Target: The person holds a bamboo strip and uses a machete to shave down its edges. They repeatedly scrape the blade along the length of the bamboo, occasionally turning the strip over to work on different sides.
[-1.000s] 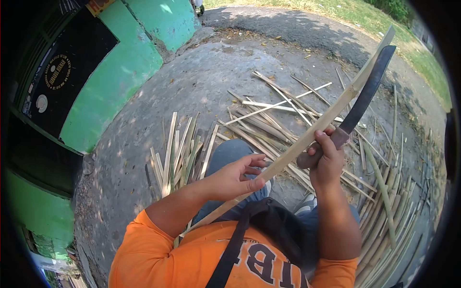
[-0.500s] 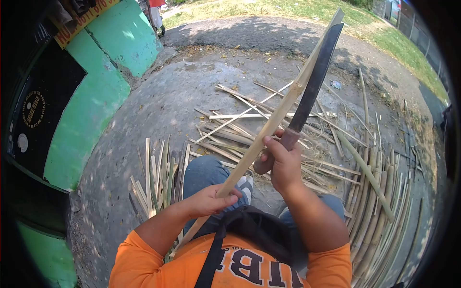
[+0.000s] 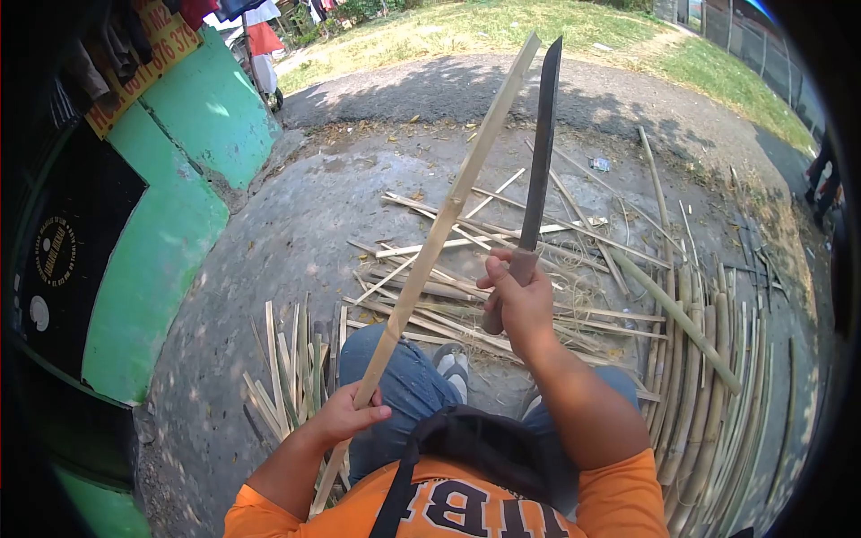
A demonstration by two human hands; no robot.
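My left hand (image 3: 348, 413) is wrapped round the lower part of a long, pale bamboo strip (image 3: 437, 235), which slants up and away to the right. In my right hand (image 3: 525, 300) is the wooden handle of a machete (image 3: 542, 143). Its long dark blade points upward, just right of the strip and apart from it. Both hands are above my bent knees, in front of my orange shirt. The fingers of my left hand are partly hidden behind the strip.
Split bamboo pieces (image 3: 448, 296) lie crisscrossed on the concrete ahead. Long bamboo poles (image 3: 691, 359) are laid out on the right. A bundle of strips (image 3: 291, 359) stands at my left, near a green wall (image 3: 161, 260). Part of a person (image 3: 823, 175) shows at the far right.
The strip and machete have come apart and shifted left. My right hand's fingers no longer touch the strip. My left hand has moved lower and left with it.
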